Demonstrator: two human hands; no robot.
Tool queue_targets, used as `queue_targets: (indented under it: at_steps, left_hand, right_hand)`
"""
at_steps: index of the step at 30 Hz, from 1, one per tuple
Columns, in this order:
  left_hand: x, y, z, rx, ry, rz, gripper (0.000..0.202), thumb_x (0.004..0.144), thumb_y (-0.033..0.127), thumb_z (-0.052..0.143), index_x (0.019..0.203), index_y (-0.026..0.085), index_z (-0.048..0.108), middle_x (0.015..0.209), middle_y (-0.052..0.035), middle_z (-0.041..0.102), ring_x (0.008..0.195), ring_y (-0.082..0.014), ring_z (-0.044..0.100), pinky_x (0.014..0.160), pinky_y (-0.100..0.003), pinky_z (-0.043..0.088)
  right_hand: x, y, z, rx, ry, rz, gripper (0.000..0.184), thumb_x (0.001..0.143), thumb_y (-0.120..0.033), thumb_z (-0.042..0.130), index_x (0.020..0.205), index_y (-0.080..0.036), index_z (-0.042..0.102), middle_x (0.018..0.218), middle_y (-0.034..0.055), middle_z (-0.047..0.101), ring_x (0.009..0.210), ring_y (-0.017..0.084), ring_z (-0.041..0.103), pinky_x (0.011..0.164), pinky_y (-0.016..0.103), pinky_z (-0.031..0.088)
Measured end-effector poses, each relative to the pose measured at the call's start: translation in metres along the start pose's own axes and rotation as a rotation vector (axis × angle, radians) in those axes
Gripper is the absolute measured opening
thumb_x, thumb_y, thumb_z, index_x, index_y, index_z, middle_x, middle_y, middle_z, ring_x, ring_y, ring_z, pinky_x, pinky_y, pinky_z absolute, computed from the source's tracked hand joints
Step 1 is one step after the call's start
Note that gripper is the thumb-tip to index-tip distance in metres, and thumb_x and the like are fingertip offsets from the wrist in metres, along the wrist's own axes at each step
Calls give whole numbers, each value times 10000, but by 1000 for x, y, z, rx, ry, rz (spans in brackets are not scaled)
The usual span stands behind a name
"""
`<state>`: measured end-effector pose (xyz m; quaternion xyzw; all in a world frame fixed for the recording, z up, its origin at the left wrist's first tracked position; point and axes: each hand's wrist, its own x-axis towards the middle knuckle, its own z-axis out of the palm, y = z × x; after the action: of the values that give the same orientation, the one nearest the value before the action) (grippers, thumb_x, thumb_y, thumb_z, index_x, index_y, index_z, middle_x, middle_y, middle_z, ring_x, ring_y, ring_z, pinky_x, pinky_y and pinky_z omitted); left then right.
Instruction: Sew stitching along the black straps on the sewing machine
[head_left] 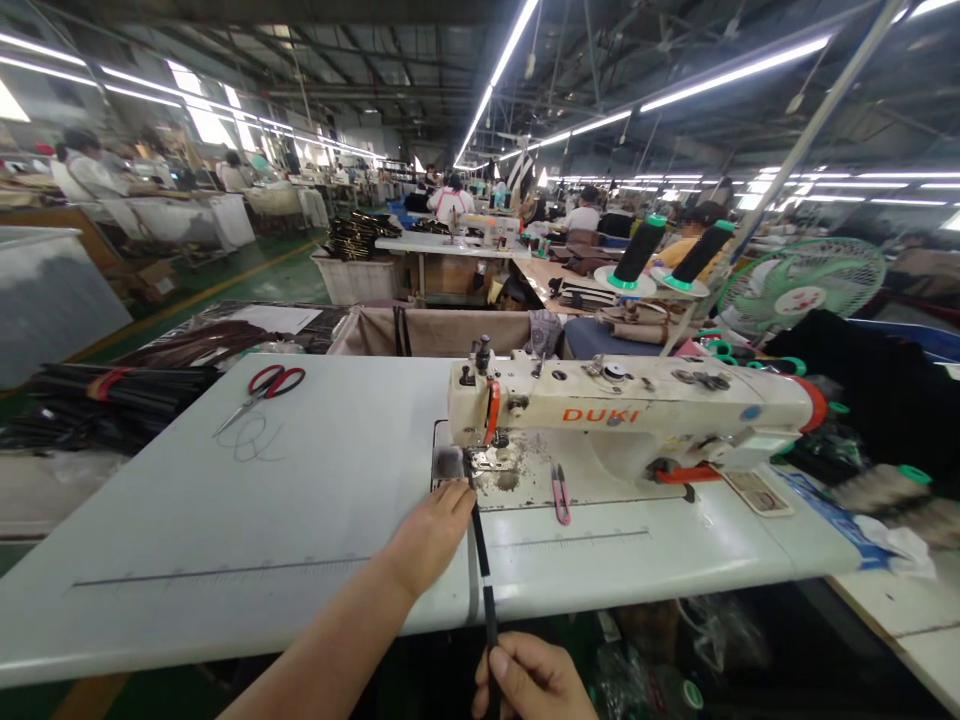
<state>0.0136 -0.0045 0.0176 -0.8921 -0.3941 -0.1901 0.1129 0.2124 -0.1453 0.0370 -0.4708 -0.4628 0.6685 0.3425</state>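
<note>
A narrow black strap point(481, 545) runs from under the needle of the cream DUKI sewing machine point(630, 412) back over the white table's point(225, 520) front edge. My left hand point(431, 530) lies on the table just left of the strap, fingers together and pressed down beside it near the presser foot. My right hand point(534, 680) is below the table edge, closed with thumb on top, pinching the strap's near end.
Red-handled scissors point(264, 390) lie at the table's far left. Pink thread snips point(560, 492) rest on the machine bed. Black strap bundles point(112, 395) are stacked left. Thread cones point(637, 252), a green fan point(802, 285) and other workers sit behind.
</note>
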Motion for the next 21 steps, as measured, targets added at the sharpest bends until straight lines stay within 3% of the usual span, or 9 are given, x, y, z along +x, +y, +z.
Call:
queue_targets:
  at_steps: [11,21]
  left_hand:
    - [0,0,-3,7,-26,-2,297,1008,61,478,1279,90,597,1290,-122,668,1304,-268,604,1180,-408,463]
    - [2,0,-7,20,28,9,264,1004,63,484,1221,111,627,1239,-116,678,1253,-259,629,1164,-398,477]
  right_hand:
    - [6,16,-1,36,23,-14,571,829,-731,717,773,-169,804,640,66,752,590,150,622,584,251,432]
    - [-2,-7,2,25,6,-9,547,865,-703,708,779,-175,822,670,58,754,611,138,599,613,249,420]
